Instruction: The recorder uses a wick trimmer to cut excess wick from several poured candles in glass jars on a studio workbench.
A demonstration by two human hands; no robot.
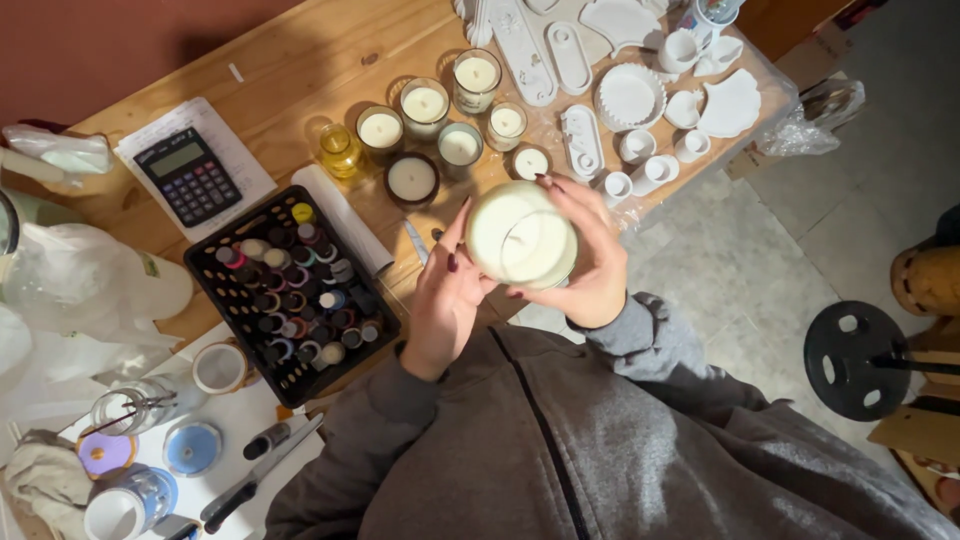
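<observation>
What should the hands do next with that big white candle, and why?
Probably set the big candle jar down gently in the bare spot on the wooden table beside the row of smaller candles. Both the left hand and right hand hold it up over the table edge, so it rests on nothing.

Small candles (425, 105) crowd the table ahead, the black bottle crate (290, 290) blocks left; floor right lies open.
</observation>
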